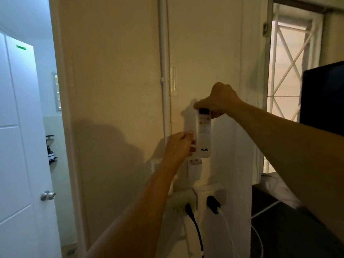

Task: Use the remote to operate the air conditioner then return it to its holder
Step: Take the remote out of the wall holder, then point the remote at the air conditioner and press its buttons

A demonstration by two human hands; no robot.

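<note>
A white remote (204, 135) marked AUX hangs upright in front of the cream wall, display end up. My right hand (219, 101) pinches its top end from above. My left hand (179, 146) grips its lower left edge from the side. Directly under the remote's bottom end, a small white wall holder (194, 169) is fixed to the wall, with two screws showing on its back plate. The remote's lower end sits just above the holder's pocket, outside it. The air conditioner is out of view.
Below the holder, two wall sockets (208, 192) carry a black plug (189, 209) and a black adapter with a white cable (213, 203). A white pipe (164, 71) runs up the wall. A white door (20, 146) stands at left, a dark screen (322, 97) at right.
</note>
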